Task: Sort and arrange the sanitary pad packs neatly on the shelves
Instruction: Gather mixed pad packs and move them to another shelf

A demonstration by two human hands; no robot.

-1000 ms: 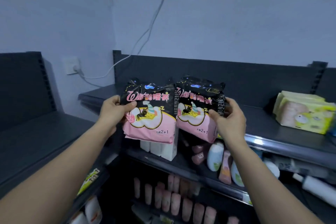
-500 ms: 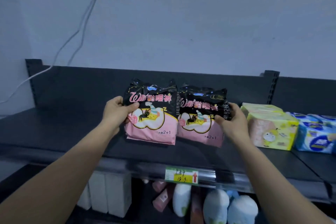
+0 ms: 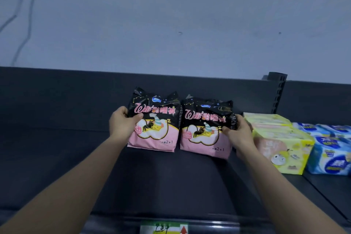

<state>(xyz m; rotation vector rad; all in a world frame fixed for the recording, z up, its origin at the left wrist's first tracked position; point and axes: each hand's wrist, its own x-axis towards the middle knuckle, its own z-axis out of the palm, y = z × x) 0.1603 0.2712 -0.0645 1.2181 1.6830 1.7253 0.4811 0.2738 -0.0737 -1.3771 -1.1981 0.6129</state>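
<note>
Now L fingers (image 3: 137, 117) pinch left pack (image 3: 158, 129), R fingers (image 3: 227, 130) right pack (image 3: 204, 131), outer edges.

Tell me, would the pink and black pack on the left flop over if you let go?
Probably soft, not stiff: the left pack has a crinkly, puffy top. Likely light, since the left hand holds it by one edge. It might tip, being tall and soft.

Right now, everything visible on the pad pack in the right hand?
The right pad pack is a glossy, crinkled plastic pouch: black top with pink lettering, pink bottom, a white cloud cartoon and "2+1". Upright, slightly tilted, front toward camera. The right hand pinches its right edge; its left edge appears to touch the left pad pack. Whether its base rests on the shelf is unclear.
</note>
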